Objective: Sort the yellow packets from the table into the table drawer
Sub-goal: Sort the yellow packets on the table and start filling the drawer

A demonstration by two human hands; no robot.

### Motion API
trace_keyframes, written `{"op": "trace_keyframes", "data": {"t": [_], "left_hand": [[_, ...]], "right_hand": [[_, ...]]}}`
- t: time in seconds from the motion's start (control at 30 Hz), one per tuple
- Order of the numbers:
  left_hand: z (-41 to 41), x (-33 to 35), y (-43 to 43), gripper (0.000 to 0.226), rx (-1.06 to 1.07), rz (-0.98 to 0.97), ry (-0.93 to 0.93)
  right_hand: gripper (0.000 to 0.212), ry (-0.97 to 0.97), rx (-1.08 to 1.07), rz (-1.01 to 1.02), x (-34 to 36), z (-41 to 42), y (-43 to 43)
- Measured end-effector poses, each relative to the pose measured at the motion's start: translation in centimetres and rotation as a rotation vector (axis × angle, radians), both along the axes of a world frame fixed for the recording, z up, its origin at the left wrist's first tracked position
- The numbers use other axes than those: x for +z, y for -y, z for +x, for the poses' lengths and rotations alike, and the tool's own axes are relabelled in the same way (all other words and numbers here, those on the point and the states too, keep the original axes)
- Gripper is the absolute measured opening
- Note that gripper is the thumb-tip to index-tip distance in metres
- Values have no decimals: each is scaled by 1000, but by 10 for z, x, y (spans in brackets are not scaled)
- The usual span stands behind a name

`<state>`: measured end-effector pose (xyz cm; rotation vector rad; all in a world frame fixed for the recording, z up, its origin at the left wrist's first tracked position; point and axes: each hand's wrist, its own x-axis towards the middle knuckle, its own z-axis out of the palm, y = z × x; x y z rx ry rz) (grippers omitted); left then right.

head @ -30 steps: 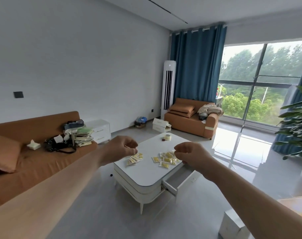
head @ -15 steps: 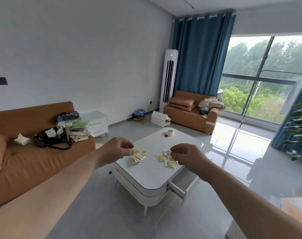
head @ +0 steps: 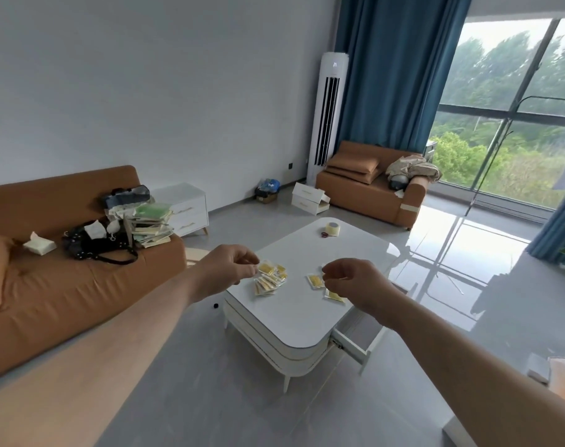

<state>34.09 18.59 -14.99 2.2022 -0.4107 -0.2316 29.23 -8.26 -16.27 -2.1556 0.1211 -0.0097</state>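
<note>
Though wide open, drawer [head: 353,349] beside open floor [head: 403,401].

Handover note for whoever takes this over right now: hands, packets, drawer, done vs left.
Left hand: fingers curled, tips at the edge of the packet pile; I cannot tell whether it grips one.
Right hand: fingers curled, nothing seen in it, by two loose packets.
Packets: all visible ones lie on the white table; the right hand may hide more.
Drawer: pulled open at the table's near right corner; no packet visible in the part that shows.
Done: drawer open.
Left: move every packet into the drawer.
</note>
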Motion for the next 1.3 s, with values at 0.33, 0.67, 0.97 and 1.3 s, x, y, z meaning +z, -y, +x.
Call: {"op": "trace_keyframes", "data": {"t": [0.33,0.67,0.97,1.3], "left_hand": [[140,-18,32,21,54,26,-42],[240,-39,36,15,114,31,-96],[348,-57,20,24,56,20,-104],[492,-97,-25,22,-70,-9,-193]], "right_hand": [[23,-57,31,50,-28,151,35],[16,-66,95,36,-34,261,43],[19,-75,43,40,-44,345,30],[20,-178,-135,121,-77,445,-20]]}}
